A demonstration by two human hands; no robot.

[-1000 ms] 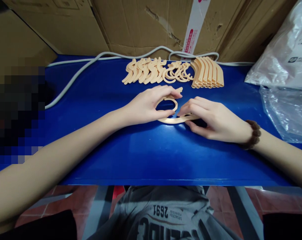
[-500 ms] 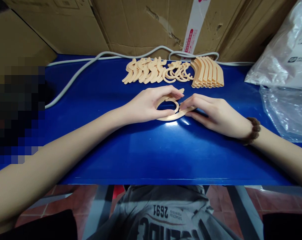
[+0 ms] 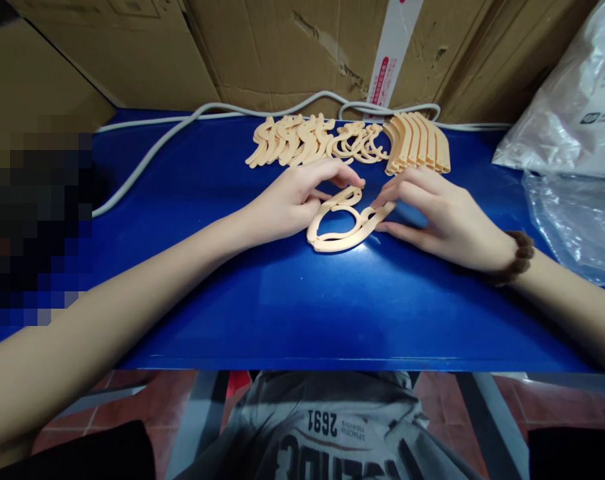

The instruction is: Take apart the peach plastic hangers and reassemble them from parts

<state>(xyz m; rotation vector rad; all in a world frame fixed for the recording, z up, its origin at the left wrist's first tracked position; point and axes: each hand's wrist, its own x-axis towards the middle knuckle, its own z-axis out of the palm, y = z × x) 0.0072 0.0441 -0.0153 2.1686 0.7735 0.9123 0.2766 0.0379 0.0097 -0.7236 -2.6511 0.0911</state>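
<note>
A beige plastic folding clothes hanger (image 3: 343, 245), its curved parts joined at the left end, is between my hands just above or on the blue table. My left hand (image 3: 302, 197) has its fingertips on the tip of the upper arm, with the thumb tucked behind. The end of the lower arm is pinched between the thumb and fingers of my right hand (image 3: 427, 210). A rounded hook piece lies inside the two arms. Behind my hands are several loose S-shaped pieces (image 3: 289, 140), hook pieces (image 3: 365, 143) and a row of curved arm pieces (image 3: 417, 143).
A white cable (image 3: 182, 120) runs along the back of the blue table (image 3: 282, 320), in front of cardboard boxes (image 3: 282, 53). Clear plastic bags (image 3: 567, 133) lie at the right. A blurred-out patch covers the left side.
The hanger's arms have spread wider apart and show more fully. My left thumb has come off the lower arm, and my right hand has shifted slightly right.
</note>
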